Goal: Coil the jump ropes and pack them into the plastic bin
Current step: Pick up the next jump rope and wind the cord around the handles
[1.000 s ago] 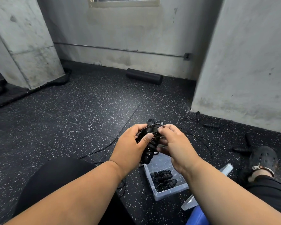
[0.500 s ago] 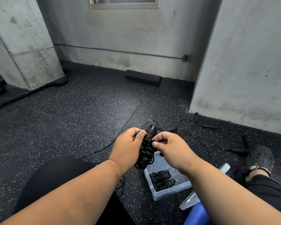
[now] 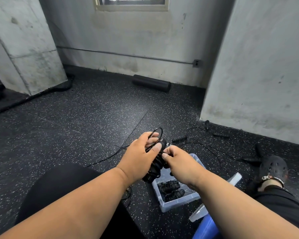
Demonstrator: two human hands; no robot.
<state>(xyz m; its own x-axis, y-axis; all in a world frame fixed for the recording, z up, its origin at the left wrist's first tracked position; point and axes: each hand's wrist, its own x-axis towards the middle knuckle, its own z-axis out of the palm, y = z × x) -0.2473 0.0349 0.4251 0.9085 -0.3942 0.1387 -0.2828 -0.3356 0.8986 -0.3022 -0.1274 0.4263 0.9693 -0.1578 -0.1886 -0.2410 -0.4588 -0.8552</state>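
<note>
A black jump rope, its cord wound round the handles, is held above the floor in front of me. My left hand grips the bundle from the left, thumb across it, and a loop of cord stands up over its fingers. My right hand pinches the cord at the bundle's right side. Below them stands the clear plastic bin on the floor, with two coiled black ropes inside. More loose ropes with black handles lie on the floor beyond the bin.
The bin's clear lid leans to the right of it, beside a blue object. A black foam roller lies by the far wall. Concrete pillars stand left and right. My knee is at the left and my shoe at the right.
The bundle has tilted and a loop of cord now stands up over my left fingers. My right hand has moved from the top of the bundle to its right side.
</note>
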